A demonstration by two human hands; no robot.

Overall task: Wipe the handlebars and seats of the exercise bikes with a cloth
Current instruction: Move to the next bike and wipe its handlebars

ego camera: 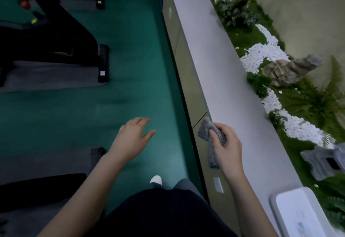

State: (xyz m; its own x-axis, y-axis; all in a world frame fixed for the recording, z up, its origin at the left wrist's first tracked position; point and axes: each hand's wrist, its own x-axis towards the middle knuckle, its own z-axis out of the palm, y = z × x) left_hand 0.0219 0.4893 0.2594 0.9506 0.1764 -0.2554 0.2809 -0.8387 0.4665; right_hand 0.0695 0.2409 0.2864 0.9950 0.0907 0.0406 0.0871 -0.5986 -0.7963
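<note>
— While the grey cloth [211, 138] sits bunched in the right hand [227, 148], gripped beside the grey ledge [211, 64], where are the exercise bikes [61, 42]?
— Well apart, far left, on grey mats [52, 79]. Left hand [130, 137] hangs open over the green floor [130, 87], holding nothing.

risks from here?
1. The crumpled grey cloth dangles from the right hand; its tail could slip free or snag on the grey ledge beside it.
2. The black exercise bike's stabiliser foot and grey floor mat border the green walkway: possible trip.
</note>
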